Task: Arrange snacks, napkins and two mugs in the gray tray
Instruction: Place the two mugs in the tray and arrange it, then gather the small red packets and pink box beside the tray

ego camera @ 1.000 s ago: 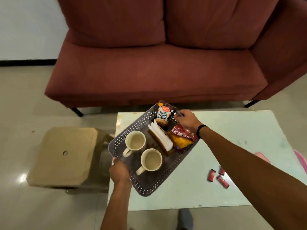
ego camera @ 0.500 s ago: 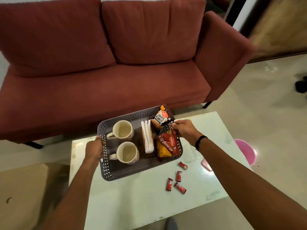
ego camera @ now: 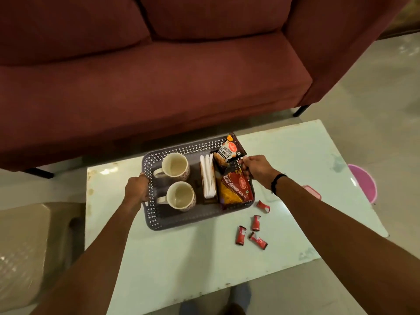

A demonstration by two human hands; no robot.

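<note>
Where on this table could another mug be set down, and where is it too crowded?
Free: the near strip of the table between the gray tray and the near edge, and the far right corner beyond the right hand. Crowded: the tray itself, and the spot where four red sachets lie scattered right of it.

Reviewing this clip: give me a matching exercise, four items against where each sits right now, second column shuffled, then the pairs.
Items:
1. two mugs
2. napkins
3. salted peanuts packet
4. small red sachets

Places:
A. far right corner of the gray tray
B. on the table, outside the tray
C. left part of the tray
D. middle of the tray, in a brown holder

Pairs: 1-C, 2-D, 3-A, 4-B
</note>
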